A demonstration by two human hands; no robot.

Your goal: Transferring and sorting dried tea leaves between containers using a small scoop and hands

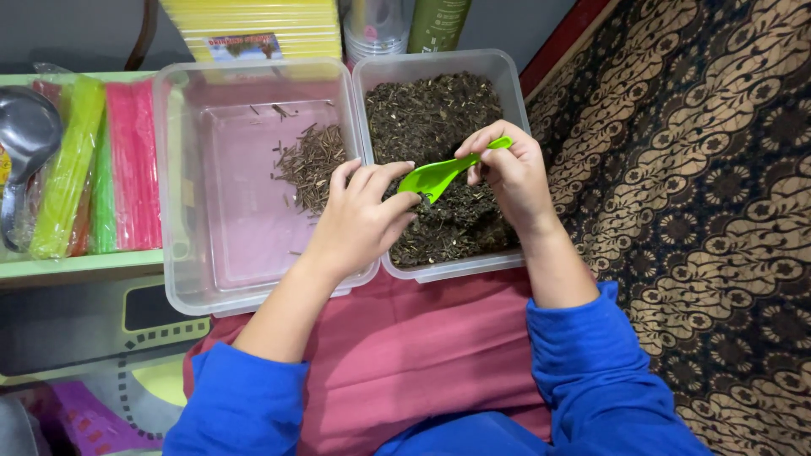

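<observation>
Two hands work with a green scoop over a box of dry dark leaves.

In the head view, the right hand [511, 173] is closed on the handle of the green scoop [439, 176], and the scoop blade points left and a little down, just above the dark leaves [427, 114]. The left hand [359, 221] touches the blade with its fingertips [404, 203], the fingers curled together. Both hands are over the right box [505, 72], which is almost full. The left box [182, 169] stands touching it and holds only a small heap of thin brown sticks [311, 160]. Coloured straws [101, 165] lie on a shelf at far left, beside a metal ladle [25, 135]. The boxes rest partly on a red cloth [422, 338].
</observation>
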